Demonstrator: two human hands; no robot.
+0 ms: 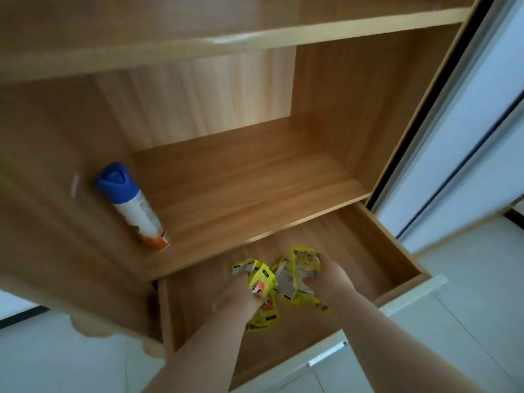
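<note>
Both my hands reach down into an open wooden drawer (397,251) and hold several yellow snack packets. My left hand (241,296) grips a bunch of yellow packets (262,282) with orange print. My right hand (326,276) grips another bunch of yellow packets (297,268) with grey and white panels. A few packets hang below the hands, over the drawer floor. My fingertips are hidden among the packets.
A spray can (133,205) with a blue cap and orange base stands at the left of the wooden shelf (255,180) above the drawer. A white sliding door (467,137) is at the right. The drawer's white front has a metal handle (326,354).
</note>
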